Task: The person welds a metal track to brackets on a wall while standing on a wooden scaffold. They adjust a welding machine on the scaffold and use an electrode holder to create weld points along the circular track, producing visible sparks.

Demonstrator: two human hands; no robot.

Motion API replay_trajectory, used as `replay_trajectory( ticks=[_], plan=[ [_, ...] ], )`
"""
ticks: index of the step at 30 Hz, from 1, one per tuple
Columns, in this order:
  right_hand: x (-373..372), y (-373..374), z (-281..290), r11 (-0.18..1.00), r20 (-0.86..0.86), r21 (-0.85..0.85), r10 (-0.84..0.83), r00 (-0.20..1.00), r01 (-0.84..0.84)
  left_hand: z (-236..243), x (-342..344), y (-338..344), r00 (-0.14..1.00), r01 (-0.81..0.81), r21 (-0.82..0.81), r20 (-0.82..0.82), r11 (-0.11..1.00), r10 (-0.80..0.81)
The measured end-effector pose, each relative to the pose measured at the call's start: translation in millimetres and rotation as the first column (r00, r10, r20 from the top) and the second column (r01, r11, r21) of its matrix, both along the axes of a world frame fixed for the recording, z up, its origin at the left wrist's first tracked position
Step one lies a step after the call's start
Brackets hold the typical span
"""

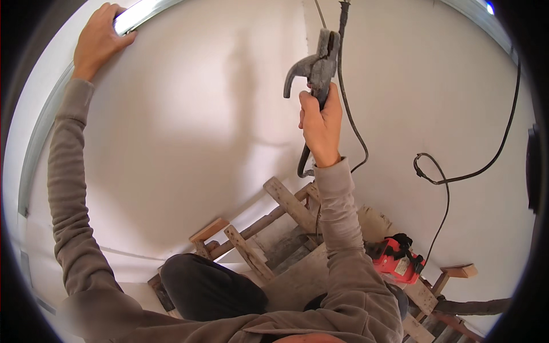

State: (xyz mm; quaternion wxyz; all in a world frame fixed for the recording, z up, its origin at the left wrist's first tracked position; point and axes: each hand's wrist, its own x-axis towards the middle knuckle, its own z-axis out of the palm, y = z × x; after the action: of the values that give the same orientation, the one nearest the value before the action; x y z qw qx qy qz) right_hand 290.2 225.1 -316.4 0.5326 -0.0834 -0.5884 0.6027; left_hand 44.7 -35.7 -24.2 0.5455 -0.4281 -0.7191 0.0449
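Observation:
My right hand [324, 123] is raised in the upper middle, its fingers wrapped round the handle of a worn grey welding electrode holder [321, 66]. The holder points upward, and its curved lever sticks out to the left above my thumb. A thin rod [321, 14] runs up from its jaws to the top edge of the view. From the handle's bottom a black cable [303, 163] bends down. At the upper left, my left hand [98, 43] grips a shiny metal rail [146, 12] along the wall top; some of its fingers are hidden behind the rail.
Below stands a rough wooden scaffold [291, 203] of planks and poles, with my bent knee [206, 286] over it. A red machine [397, 263] with black straps sits at the lower right. Another black cable [474, 174] loops across the pale wall [183, 171].

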Motion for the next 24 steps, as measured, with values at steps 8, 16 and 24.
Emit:
replay_trajectory(
  ticks=[8, 16, 24],
  plan=[
    [-4, 14, 7, 0.997, 0.080, 0.039, -0.071, 0.994, 0.068, 4, 2, 2, 0.999, -0.035, -0.001, -0.003, 0.999, 0.035],
    [-22, 21, 20, 0.966, 0.043, 0.185, -0.191, 0.981, 0.180, 5, 6, 3, 0.999, 0.034, -0.007, 0.017, 0.999, -0.034],
    [-26, 28, 20, 0.946, 0.060, 0.246, -0.234, 0.970, 0.213, 4, -31, 0, 0.776, -0.159, 0.000, 0.618, 0.987, 0.125]
  ],
)
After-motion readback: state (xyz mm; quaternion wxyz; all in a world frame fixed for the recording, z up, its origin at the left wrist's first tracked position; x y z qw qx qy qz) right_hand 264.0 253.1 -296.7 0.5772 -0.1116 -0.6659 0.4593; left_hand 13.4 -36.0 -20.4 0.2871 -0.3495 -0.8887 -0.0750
